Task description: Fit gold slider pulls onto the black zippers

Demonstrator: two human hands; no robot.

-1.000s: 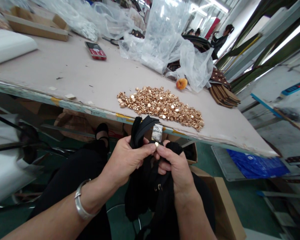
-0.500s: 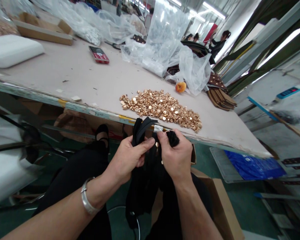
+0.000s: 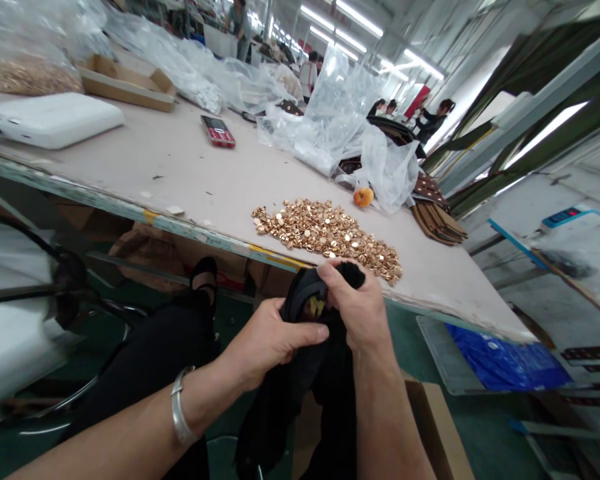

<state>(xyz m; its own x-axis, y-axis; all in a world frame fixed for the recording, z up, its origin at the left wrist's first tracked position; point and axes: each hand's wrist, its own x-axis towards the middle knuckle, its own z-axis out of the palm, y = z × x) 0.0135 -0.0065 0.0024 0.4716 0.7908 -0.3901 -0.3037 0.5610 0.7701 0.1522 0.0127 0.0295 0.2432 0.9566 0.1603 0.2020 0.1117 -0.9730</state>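
Between both hands, just in front of the table edge, is a piece of black fabric (image 3: pixel 305 363) that hangs down over my lap. My left hand (image 3: pixel 267 337) grips its left side, thumb on top. My right hand (image 3: pixel 357 303) is wrapped round a bunched part at the right. An opening in the folds shows something small and yellowish (image 3: pixel 316 307), too blurred to name. Beyond the hands, a heap of small gold-coloured metal pieces (image 3: pixel 330 233) lies near the edge of the table (image 3: pixel 180 173).
On the table are a red phone (image 3: pixel 219 131), a white device (image 3: pixel 55 120), a cardboard tray (image 3: pixel 125 87), clear plastic bags (image 3: pixel 310 133), a yellow-orange fruit (image 3: pixel 363 197) and stacked brown pieces (image 3: pixel 437 222). A cardboard box (image 3: pixel 445 427) stands below at right. Several people are in the background.
The black strips that stood up from my left hand are now folded into a rounded opening with something yellowish showing. My view has tilted up a little, and the hands sit slightly lower.
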